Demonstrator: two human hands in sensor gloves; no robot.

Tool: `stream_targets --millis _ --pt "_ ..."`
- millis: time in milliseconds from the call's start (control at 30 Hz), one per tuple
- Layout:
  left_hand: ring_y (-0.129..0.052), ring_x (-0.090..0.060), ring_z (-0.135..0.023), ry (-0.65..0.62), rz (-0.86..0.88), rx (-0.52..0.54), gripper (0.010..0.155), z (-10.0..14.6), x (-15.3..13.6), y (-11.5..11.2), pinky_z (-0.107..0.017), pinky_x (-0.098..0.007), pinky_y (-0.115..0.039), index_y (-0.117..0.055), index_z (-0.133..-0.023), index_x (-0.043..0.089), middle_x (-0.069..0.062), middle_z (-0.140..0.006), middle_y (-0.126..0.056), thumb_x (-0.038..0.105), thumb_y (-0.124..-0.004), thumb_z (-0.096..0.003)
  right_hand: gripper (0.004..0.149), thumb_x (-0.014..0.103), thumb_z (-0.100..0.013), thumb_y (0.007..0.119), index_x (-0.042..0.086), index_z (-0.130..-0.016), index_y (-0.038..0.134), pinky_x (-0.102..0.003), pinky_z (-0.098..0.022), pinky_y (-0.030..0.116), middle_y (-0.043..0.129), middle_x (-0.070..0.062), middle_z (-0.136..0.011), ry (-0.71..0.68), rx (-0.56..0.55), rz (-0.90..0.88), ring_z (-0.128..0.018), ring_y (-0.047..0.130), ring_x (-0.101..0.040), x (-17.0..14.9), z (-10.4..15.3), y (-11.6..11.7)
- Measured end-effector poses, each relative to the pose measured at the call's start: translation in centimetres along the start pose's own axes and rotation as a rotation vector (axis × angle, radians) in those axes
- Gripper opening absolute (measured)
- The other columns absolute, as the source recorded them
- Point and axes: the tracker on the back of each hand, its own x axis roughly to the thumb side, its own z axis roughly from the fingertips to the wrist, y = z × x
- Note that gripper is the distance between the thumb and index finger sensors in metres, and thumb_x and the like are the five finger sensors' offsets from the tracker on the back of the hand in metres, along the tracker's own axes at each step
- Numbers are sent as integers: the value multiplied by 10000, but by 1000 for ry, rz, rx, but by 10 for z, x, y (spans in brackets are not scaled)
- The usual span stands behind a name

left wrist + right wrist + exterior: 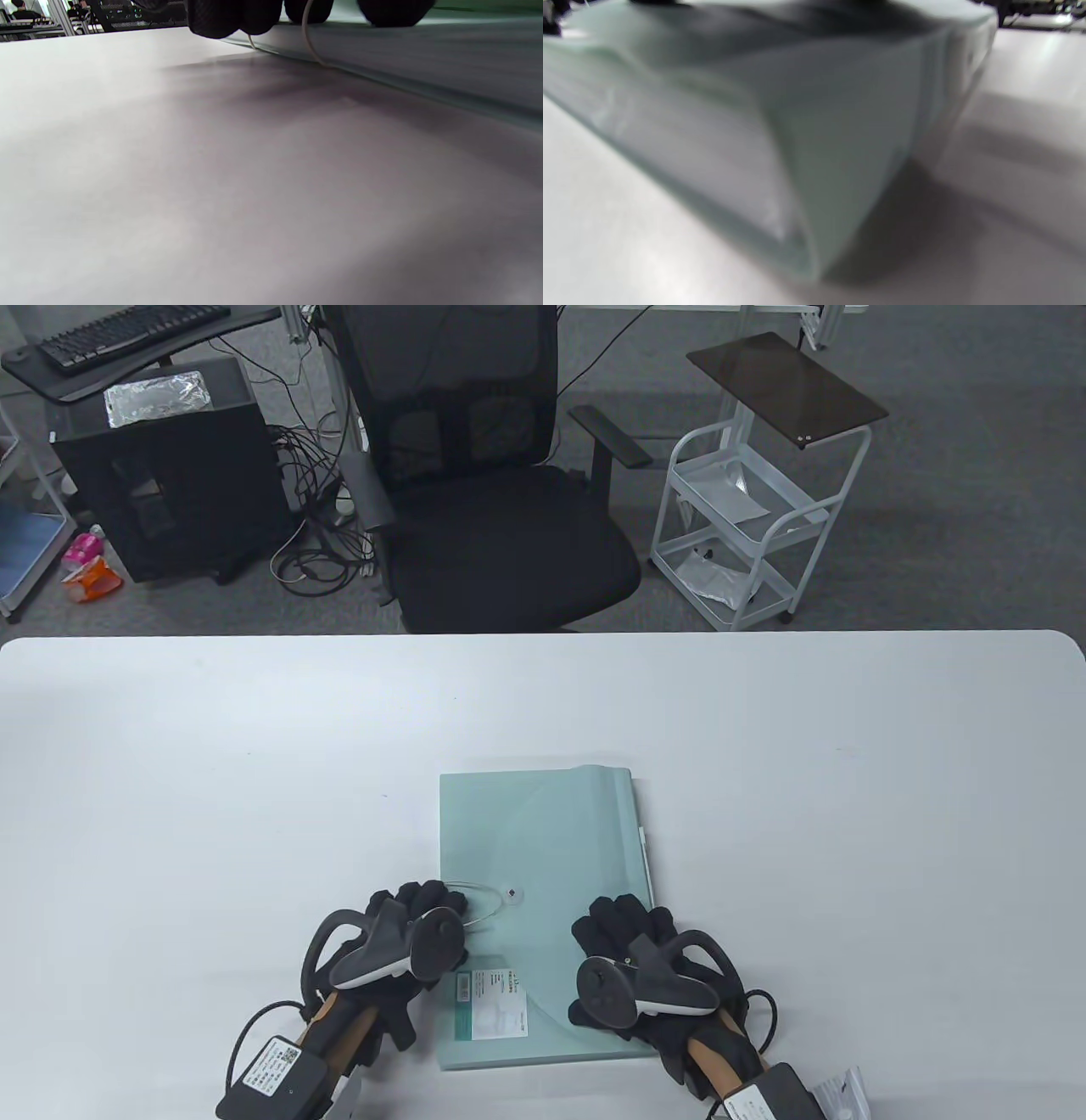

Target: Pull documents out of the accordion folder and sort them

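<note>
left wrist view: fingertips [220, 17] on elastic cord [309, 38], folder [543, 848] edge

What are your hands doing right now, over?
Left hand on the elastic cord at the folder's left edge. Right hand rests on the folder. Folder flat, still closed. Nothing in the way.

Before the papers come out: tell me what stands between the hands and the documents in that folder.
The accordion folder lies flat with its flap closed, held by the elastic cord looped to the button. The left hand is at that cord; the right hand rests on the folder.
</note>
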Motion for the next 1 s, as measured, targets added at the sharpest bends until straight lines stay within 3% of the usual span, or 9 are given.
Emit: stream_targets --millis 233,467,700,833,1000 --pt "-584 -410 -1105 15 20 -21 693 -1 0 -1 -767 -644 -496 -385 -1179 213 -96 -1230 -456 513 -585 -588 843 591 -457 485 47 -1040 211 -718 -691 396 248 -294 -1098 6 -121 -7 -976 316 -589 4 0 -33" --pt "-597 -403 -1102 11 17 -19 694 0 -2 -1 -766 -643 -502 -382 -1179 221 -87 -1230 -457 526 -577 -587 732 506 -500 507 102 -1040 225 -715 -695 396 253 -231 -1117 -54 -222 16 -984 316 -582 35 -29 -71" --pt "-604 -403 -1100 11 16 -20 693 0 -2 0 -766 -643 -504 -382 -1179 225 -82 -1232 -456 529 -576 -587 588 404 -521 515 171 -1034 350 -706 -707 379 343 -151 -1134 -49 -164 160 -995 299 -563 62 -51 -80" --pt "-605 -403 -1099 10 15 -17 694 0 -2 0 -765 -643 -505 -385 -1179 223 -85 -1231 -460 529 -579 -587 591 434 -507 521 191 -1027 377 -699 -720 377 333 -125 -1137 -4 -158 329 -1007 300 -545 57 -44 -84" --pt "-605 -405 -1099 12 12 -17 696 0 -2 0 -765 -643 -506 -384 -1179 225 -80 -1232 -461 532 -578 -586 635 459 -495 539 168 -1037 382 -703 -726 367 320 -155 -1142 109 -204 320 -1015 295 -544 29 -12 -106"
